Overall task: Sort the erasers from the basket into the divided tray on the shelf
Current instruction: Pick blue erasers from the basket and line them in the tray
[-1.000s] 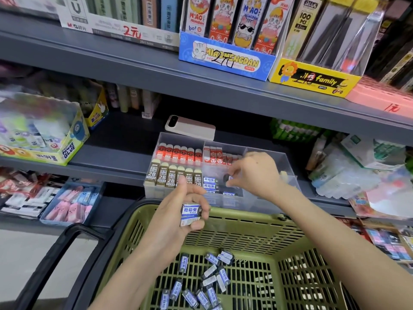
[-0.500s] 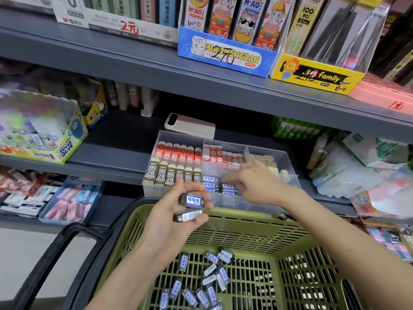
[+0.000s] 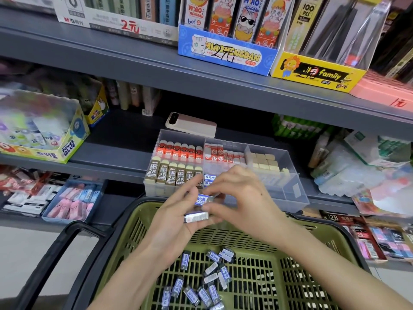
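Right hand hides the front middle compartment of the divided tray behind it and partly covers the upper eraser. Basket, below both hands, is cut by the bottom edge. Glue box, far left: blurred.

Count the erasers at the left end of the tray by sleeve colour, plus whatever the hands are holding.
Orange-red erasers, back row: 6
Brown 2B erasers, front row: 6
Blue erasers, held between left hand and right hand: 2
Total: 14
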`<action>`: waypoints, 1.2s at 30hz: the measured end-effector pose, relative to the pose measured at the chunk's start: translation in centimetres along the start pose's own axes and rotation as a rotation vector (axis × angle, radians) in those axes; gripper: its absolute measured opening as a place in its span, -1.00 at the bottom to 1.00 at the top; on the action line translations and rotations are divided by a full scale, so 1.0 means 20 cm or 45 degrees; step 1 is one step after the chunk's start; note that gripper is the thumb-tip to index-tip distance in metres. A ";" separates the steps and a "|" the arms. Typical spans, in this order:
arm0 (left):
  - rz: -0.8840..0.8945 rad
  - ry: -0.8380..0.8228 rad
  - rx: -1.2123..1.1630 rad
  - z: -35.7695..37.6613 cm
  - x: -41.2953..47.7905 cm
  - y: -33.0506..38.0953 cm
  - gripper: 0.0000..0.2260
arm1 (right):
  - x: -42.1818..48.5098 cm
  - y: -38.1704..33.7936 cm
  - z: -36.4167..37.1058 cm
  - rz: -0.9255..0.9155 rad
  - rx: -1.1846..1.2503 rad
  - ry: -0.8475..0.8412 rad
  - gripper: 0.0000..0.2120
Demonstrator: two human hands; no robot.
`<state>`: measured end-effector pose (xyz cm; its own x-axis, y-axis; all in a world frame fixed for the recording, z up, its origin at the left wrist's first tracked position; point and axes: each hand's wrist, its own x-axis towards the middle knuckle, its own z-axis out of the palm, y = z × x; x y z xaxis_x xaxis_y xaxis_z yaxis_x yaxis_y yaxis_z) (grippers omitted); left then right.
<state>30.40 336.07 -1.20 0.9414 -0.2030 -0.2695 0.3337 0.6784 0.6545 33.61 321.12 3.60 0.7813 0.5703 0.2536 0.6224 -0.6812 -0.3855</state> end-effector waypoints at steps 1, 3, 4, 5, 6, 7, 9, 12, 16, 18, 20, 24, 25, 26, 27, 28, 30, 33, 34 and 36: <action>0.001 0.002 0.023 0.00 0.00 0.00 -0.58 | -0.01 0.00 0.00 -0.011 0.011 -0.022 -0.74; -0.002 -0.018 0.060 0.01 -0.01 -0.01 -0.58 | -0.02 -0.01 0.01 -0.021 0.021 -0.051 -0.75; -0.006 -0.040 0.069 0.01 -0.01 -0.02 -0.58 | -0.03 0.00 0.00 -0.001 0.026 -0.039 -0.76; -0.007 -0.062 0.084 0.01 -0.01 -0.02 -0.60 | -0.03 0.03 -0.02 0.037 0.024 0.009 -0.76; -0.002 -0.073 0.109 0.01 0.00 -0.02 -0.61 | -0.02 0.07 -0.04 0.093 0.003 0.086 -0.76; 0.005 -0.065 0.131 0.00 0.00 -0.01 -0.61 | 0.00 0.12 -0.07 0.152 -0.048 0.163 -0.76; 0.016 -0.011 0.110 -0.02 0.01 0.00 -0.59 | 0.06 0.23 -0.11 0.239 -0.299 0.193 -0.77; 0.003 0.044 -0.006 -0.03 0.02 0.01 -0.60 | 0.12 0.35 -0.08 0.276 -0.769 -0.103 -0.74; -0.008 0.051 -0.038 -0.04 0.02 0.00 -0.65 | 0.16 0.40 0.01 0.152 -1.001 -0.259 -0.75; -0.006 0.056 -0.049 -0.04 0.02 0.01 -0.66 | 0.17 0.40 0.03 0.139 -1.024 -0.237 -0.78; -0.004 0.056 -0.065 -0.04 0.02 0.01 -0.67 | 0.17 0.41 0.05 0.168 -0.980 -0.195 -0.80; -0.010 0.029 -0.088 -0.04 0.02 0.01 -0.67 | 0.14 0.42 0.07 0.299 -0.829 -0.015 -0.85; -0.011 0.028 -0.093 -0.04 0.02 0.01 -0.67 | 0.13 0.41 0.08 0.362 -0.786 0.025 -0.87; -0.012 0.029 -0.096 -0.04 0.02 0.01 -0.67 | 0.12 0.41 0.08 0.438 -0.747 0.048 -0.88; -0.012 0.029 -0.096 -0.04 0.02 0.01 -0.67 | 0.12 0.40 0.09 0.507 -0.729 0.061 -0.89; -0.010 0.029 -0.092 -0.04 0.02 0.01 -0.67 | 0.12 0.40 0.09 0.558 -0.751 0.060 -0.90; -0.006 0.026 -0.080 -0.04 0.02 0.01 -0.67 | 0.14 0.39 0.11 0.607 -0.867 0.000 -0.89; -0.011 0.017 -0.059 -0.04 0.02 0.00 -0.68 | 0.17 0.39 0.12 0.615 -0.951 -0.128 -0.88; -0.012 0.017 -0.055 -0.04 0.02 0.00 -0.68 | 0.17 0.39 0.12 0.616 -0.948 -0.147 -0.88; -0.012 0.024 -0.051 -0.03 0.02 0.00 -0.68 | 0.18 0.40 0.12 0.612 -0.919 -0.152 -0.88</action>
<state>30.63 336.43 -1.83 0.9369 -0.1968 -0.2890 0.3401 0.7040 0.6234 41.22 318.81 -0.63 0.9817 0.1630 0.0980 0.1358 -0.9615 0.2390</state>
